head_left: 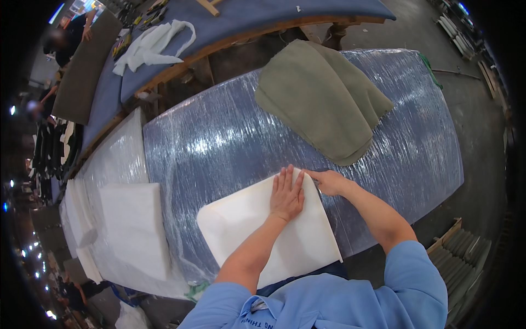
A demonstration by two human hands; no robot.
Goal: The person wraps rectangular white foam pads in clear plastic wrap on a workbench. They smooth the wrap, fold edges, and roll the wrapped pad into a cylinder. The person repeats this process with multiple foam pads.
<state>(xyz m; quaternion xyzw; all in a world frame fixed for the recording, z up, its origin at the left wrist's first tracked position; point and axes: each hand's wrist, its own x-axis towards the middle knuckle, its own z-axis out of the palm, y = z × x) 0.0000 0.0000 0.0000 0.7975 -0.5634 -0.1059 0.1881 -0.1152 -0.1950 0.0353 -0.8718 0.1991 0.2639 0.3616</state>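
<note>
Your left hand (287,197) lies flat, palm down, on the white pad (241,225), close to its far edge. Its fingers are stretched out straight with only slim gaps between them, pointing away from you, and the thumb lies along the side nearest your other hand; it presses on the surface and has hold of nothing. Your right hand (329,182) is at the pad's far right corner, index finger reaching out to the edge there, just beside your left fingertips. Its other fingers are bent under, and you cannot tell from this view whether they pinch the corner or anything else. The pad sits slanted in front of you on the film-wrapped table (208,140), its near edge close to your blue shirt (339,301). Beyond your hands, well clear of your left fingers, the olive cloth (323,101) lies in layers on the film. Off to your left, apart from the pad, a white block (134,230) rests on the wrapped surface, and a blue bench (241,22) stands past the table's far side.
</note>
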